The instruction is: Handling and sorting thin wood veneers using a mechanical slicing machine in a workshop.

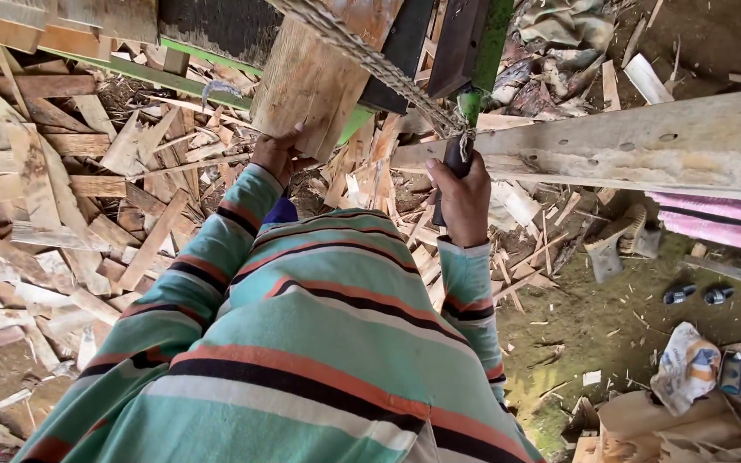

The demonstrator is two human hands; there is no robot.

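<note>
Head view: left hand presses its fingers against the wood block at upper centre; right hand has fingers wrapped around the dark handle. Best kept steady, grip firm.

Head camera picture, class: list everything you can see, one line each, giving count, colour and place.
Wooden block: one, pale brown, top centre, left hand on its lower edge.
Dark handle: one, blackish, centre, gripped by right hand; tool head unclear.
Twisted rope: one, tan, running diagonally above.
Plank: one, pale grey-brown, right.
Wood offcuts: many, light brown, heaped on ground left.
Crumpled bag: one, white with orange, lower right.
Striped sleeves: two, teal, orange and black.
Left hand: one, against the block.
Right hand: one, closed round the handle.
</note>
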